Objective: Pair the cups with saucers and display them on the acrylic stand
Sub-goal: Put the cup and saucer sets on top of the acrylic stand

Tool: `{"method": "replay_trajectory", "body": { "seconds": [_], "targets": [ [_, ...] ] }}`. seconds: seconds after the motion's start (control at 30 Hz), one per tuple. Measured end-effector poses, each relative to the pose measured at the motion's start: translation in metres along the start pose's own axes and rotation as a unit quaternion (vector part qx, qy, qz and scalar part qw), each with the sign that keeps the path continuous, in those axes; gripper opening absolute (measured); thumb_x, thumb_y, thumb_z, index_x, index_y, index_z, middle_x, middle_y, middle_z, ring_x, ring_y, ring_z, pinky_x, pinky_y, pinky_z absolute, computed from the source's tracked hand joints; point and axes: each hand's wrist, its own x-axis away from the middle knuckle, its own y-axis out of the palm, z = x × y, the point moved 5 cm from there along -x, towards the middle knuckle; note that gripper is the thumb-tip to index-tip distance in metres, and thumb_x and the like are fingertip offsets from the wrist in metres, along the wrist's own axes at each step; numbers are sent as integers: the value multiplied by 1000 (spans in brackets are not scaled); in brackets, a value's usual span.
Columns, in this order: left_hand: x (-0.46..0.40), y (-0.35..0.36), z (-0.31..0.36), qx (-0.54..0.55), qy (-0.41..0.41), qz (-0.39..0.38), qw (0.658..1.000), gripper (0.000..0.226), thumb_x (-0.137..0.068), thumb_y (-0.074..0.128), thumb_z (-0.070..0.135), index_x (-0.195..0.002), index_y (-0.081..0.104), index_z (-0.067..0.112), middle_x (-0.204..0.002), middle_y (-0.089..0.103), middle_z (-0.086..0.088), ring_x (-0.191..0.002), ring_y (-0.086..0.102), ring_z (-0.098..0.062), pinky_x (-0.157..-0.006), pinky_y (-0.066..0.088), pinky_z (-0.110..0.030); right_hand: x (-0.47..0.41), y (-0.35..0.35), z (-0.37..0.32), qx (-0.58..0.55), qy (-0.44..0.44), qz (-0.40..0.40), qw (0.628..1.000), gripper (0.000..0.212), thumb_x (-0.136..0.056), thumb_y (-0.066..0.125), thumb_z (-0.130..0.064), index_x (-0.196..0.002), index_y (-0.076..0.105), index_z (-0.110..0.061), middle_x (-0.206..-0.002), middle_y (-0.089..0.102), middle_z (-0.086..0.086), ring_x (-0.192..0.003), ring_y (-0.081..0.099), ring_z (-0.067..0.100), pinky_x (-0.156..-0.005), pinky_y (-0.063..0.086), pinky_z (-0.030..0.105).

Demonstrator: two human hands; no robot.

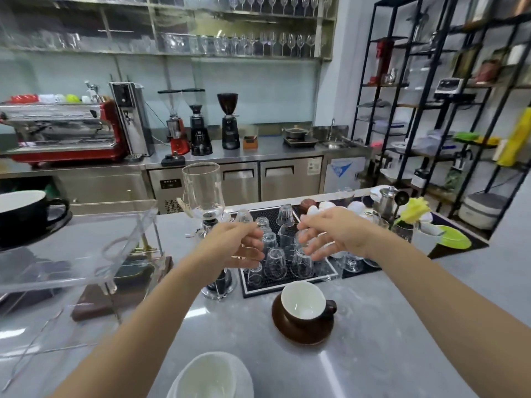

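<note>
Two empty hands, left hand and right hand, hover loosely open over upturned glasses.
Nearby, brown cup sits paired on its saucer, likely awaiting the acrylic stand.

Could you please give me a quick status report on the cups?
Left hand, right hand empty. Brown cup on saucer; black cup on acrylic stand. Nothing blocking.

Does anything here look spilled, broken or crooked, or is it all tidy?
Nothing looks spilled or broken. The one slightly odd thing is the brown cup on the counter: it leans to one side on its brown saucer rather than sitting level. Both hands, left hand and right hand, hold nothing.
</note>
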Motion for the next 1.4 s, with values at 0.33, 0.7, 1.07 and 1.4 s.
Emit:
{"method": "replay_trajectory", "body": {
  "seconds": [0.33, 0.7, 1.07, 1.4],
  "targets": [
    [-19, 35, -88, -2, -77, 38, 996, 14, -95, 62, 17, -98, 69, 6, -73, 67, -5, -72, 69, -24, -77, 62, -41, -16, -23, 101, 104, 39, 27, 993, 31, -94, 59, -40, -97, 66, -10, -101, 67, 12, -78, 65, 18, -65, 61, 31],
    [-33, 49, -142, 6, -141, 76, 987, 21, -94, 66, 22, -102, 70, 3, -80, 69, -7, -76, 70, -24, -73, 63, -38, -21, -27, 183, 18, 135, 43, 990, 35, -92, 62, -39, -113, 63, -11, -113, 62, 10, -90, 62, 21, -74, 62, 35],
    [-53, 51, -170, -86, -162, 122, 975, 33, -91, 67, 44, -102, 63, 14, -108, 66, -8, -93, 68, -22, -77, 63, -37, -32, -12, 217, -41, 174, 34, 983, 38, -90, 65, -38, -109, 64, -4, -89, 65, 1, -74, 63, 20, -79, 60, 40],
    [-68, 67, -179, -55, -189, 128, 972, 42, -82, 80, 38, -105, 62, 7, -87, 58, -5, -69, 58, -20, -78, 62, -41, -41, -2, 234, -73, 197, 28, 977, 48, -81, 76, -41, -102, 62, -1, -96, 72, 14, -80, 73, 31, -79, 61, 51]
  ]
}}
